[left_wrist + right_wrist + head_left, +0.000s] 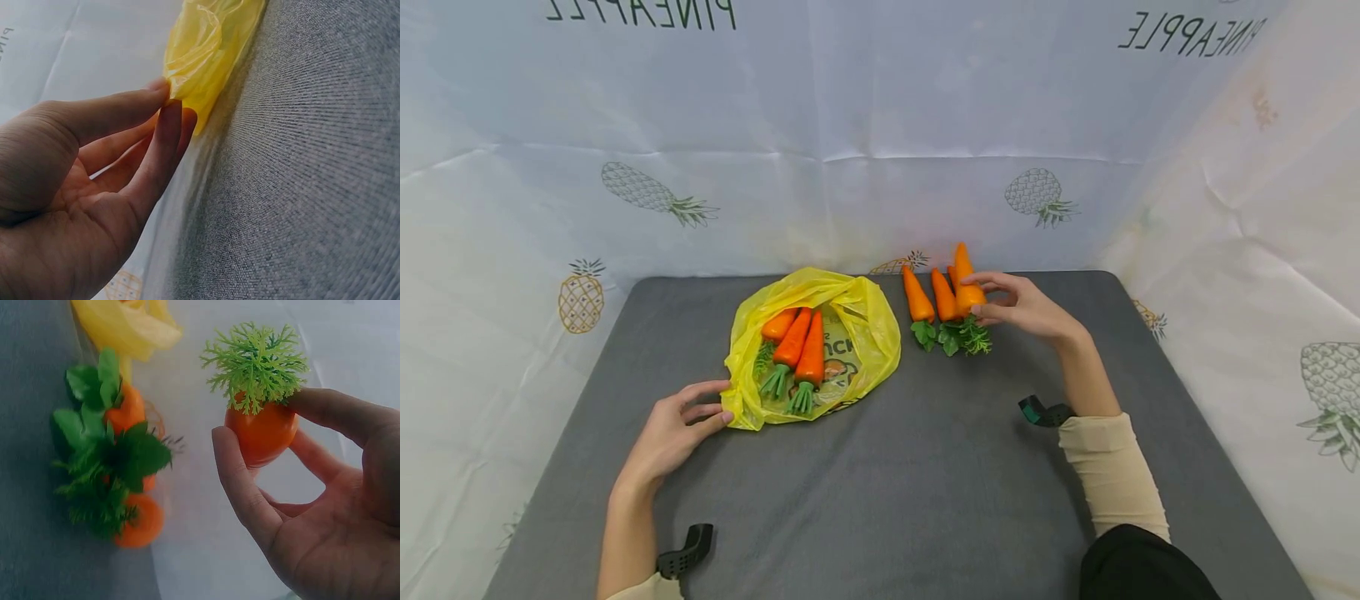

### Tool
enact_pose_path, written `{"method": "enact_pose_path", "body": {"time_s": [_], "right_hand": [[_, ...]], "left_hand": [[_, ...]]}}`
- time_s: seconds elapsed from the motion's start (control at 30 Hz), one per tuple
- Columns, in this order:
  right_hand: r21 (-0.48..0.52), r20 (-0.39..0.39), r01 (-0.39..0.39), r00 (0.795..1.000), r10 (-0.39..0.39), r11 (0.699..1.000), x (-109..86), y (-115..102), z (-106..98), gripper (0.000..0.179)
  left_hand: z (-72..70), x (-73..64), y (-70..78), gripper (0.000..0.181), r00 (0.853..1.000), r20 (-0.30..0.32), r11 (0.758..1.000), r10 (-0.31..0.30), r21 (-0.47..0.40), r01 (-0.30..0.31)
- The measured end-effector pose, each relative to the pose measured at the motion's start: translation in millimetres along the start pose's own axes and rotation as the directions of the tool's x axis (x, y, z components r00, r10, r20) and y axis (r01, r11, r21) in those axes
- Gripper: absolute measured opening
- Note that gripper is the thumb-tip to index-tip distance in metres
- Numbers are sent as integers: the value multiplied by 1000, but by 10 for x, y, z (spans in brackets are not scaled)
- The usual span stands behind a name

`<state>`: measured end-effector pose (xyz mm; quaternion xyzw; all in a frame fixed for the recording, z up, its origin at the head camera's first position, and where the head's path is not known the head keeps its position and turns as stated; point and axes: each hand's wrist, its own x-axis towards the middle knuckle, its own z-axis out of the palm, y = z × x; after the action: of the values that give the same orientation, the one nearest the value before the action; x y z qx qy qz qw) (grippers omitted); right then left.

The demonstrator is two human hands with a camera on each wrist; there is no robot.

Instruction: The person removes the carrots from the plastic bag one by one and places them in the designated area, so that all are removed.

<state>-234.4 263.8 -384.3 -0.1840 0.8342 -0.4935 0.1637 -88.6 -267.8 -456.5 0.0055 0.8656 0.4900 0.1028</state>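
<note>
Right hand [1021,307], fingers and thumb closed on a carrot [966,293] by its thick leafy end, raised near the loose carrots [917,298] on the far tabletop [910,467]; left hand's [672,429] grip pinches the yellow bag's [880,329] near-left edge.

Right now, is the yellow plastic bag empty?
No, the head view shows three orange carrots lying inside the yellow plastic bag.

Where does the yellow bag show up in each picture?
Head: the yellow bag, left of centre on the gray table, carrots inside.
Left wrist: top centre, cut off, pinched by the left hand.
Right wrist: top, left of centre, cut off.
Shared landmark: that table, right in left wrist, left in right wrist.
</note>
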Motion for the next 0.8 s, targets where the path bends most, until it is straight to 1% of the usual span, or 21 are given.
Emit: {"method": "enact_pose_path", "body": {"time_s": [0.27, 0.47, 0.63, 0.73, 0.8], "right_hand": [[5, -18, -36, 999, 36, 999, -26, 178, -151, 48], [7, -28, -81, 996, 82, 997, -19, 317, -246, 46], [1, -24, -113, 993, 113, 994, 7, 413, -306, 47], [9, -21, -142, 990, 142, 990, 20, 446, -332, 49], [10, -17, -162, 987, 162, 987, 17, 421, -345, 49]], "left_hand": [[16, -6, -18, 52, 999, -19, 999, 26, 26, -26], [9, -2, -8, 52, 1000, -16, 1000, 25, 18, -24], [11, 6, -11, 53, 1000, -16, 999, 18, 31, -18], [20, 11, -25, 52, 1000, -18, 999, 15, 37, -14], [25, 14, -35, 52, 1000, -19, 999, 12, 35, -11]]}}
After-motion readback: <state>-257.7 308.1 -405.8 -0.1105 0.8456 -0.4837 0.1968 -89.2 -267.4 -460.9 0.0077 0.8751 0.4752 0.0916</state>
